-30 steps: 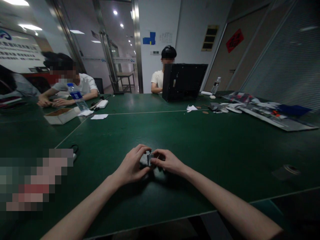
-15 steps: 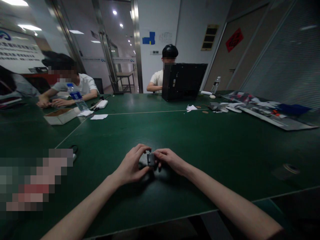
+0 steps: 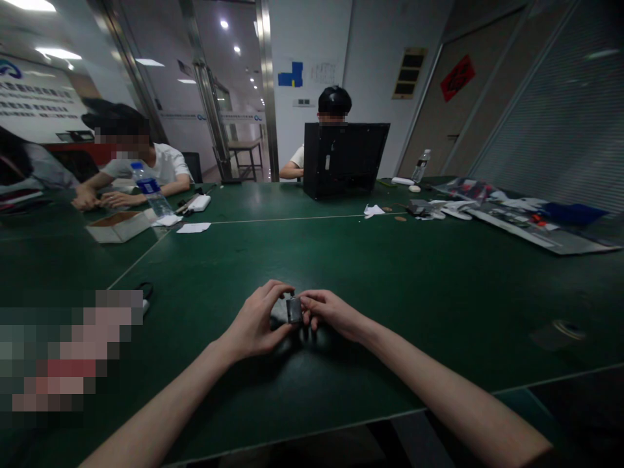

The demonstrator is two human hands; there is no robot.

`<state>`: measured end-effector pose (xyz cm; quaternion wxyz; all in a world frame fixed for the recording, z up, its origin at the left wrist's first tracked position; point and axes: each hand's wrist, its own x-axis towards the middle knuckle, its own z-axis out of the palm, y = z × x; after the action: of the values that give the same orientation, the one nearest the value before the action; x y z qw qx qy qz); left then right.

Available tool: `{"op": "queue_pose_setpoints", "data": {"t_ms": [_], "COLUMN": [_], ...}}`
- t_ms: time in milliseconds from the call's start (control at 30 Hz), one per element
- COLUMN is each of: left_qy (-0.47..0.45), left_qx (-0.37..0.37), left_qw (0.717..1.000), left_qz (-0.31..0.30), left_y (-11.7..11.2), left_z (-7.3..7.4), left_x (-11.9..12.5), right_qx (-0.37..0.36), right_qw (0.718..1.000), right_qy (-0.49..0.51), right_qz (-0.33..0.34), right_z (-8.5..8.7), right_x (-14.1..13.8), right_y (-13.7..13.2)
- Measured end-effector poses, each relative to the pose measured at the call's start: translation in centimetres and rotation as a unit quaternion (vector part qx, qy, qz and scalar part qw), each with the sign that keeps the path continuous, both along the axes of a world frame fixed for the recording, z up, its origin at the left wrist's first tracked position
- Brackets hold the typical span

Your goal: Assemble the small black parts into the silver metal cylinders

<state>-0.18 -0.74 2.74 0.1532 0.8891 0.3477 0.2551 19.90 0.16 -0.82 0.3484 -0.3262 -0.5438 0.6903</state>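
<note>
A small grey metal electric motor (image 3: 294,311) stands upright just above or on the green table, with a short shaft at its top. My left hand (image 3: 260,318) grips it between the index fingertip at the top and the thumb at the bottom. On its right side, my right hand (image 3: 329,309) pinches close against the casing with thumb and index finger; its other fingers curl beneath. Whatever lies between those right fingertips is hidden. A pale grey patch shows behind the motor, inside the curve of my left hand; I cannot tell what it is.
A dark roll (image 3: 560,333) lies at right. Far off stand a black computer case (image 3: 346,159), a white box (image 3: 119,229), a water bottle (image 3: 151,190) and a cluttered board (image 3: 546,227). Two people sit across the table, another at the left edge. A blurred patch covers the lower left.
The motor has turned slightly in my fingers, and my right fingers have shifted a little at its side. Across the table, the black computer case has moved left.
</note>
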Motion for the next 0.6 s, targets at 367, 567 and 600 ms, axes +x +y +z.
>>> {"op": "queue_pose_setpoints", "data": {"t_ms": [367,567,600], "left_qy": [0.015,0.016,0.014], "left_qx": [0.001,-0.004,-0.004], "left_qw": [1.0,1.0,1.0], "left_qz": [0.001,0.008,0.007], "left_y": [-0.03,-0.04,-0.04], "left_z": [0.07,0.36,0.37], "left_x": [-0.07,0.0,0.03], "right_qx": [-0.023,-0.043,-0.044], "right_qw": [1.0,0.998,0.997], "right_qy": [0.015,0.052,0.054], "right_qz": [-0.001,-0.019,-0.019], "right_z": [-0.11,-0.12,-0.14], "right_x": [0.18,0.15,0.13], "right_y": [0.07,0.1,0.11]}}
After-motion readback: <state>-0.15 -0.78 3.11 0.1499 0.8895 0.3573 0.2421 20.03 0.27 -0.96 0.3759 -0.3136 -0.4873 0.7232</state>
